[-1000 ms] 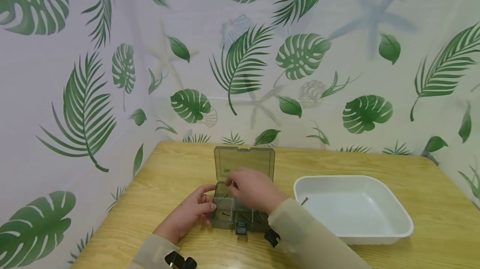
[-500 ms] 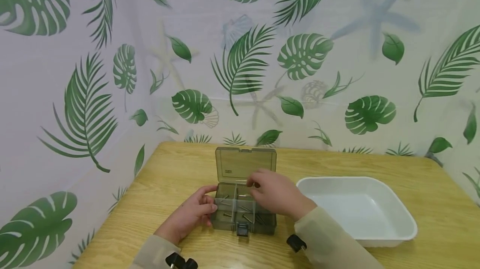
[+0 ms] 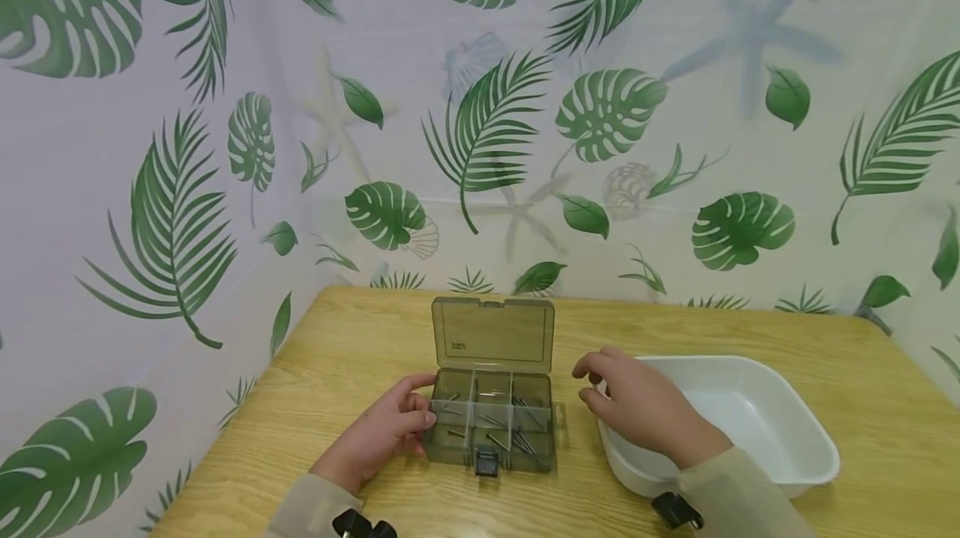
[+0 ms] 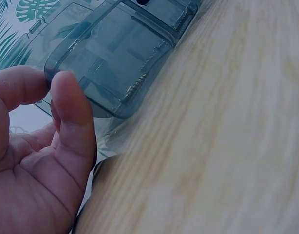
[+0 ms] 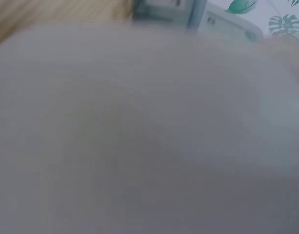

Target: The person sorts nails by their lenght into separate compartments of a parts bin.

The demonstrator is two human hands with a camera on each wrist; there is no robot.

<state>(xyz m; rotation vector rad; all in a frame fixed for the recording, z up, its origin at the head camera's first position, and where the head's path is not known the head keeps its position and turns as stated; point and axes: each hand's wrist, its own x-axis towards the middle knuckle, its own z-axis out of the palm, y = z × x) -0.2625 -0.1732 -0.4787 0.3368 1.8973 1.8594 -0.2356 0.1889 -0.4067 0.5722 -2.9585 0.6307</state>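
A smoky clear plastic compartment box (image 3: 528, 461) stands on the table with its hinged lid (image 3: 493, 334) raised. Screws (image 3: 497, 440) lie in its compartments. My left hand (image 3: 382, 429) holds the box's left side, thumb near the front and forefinger farther back. In the left wrist view, thumb and forefinger meet the box's corner, and a threaded screw (image 4: 136, 85) shows through the wall. My right hand (image 3: 648, 409) is over the left side of a white tray (image 3: 831, 465), fingers loosely bent, nothing visible in them. A blurred pale surface fills most of the right wrist view.
The wood-grain table (image 3: 360, 321) carries the box at centre and the tray to its right, with a narrow gap between them. Behind and to the left hangs a leaf-patterned cloth (image 3: 300, 171). The tray's left inside is partly hidden by my right hand.
My right hand has moved right, from above the box to over the tray's left side, uncovering the compartments. The left hand stays at the box. A screw seen by the tray earlier is out of sight.
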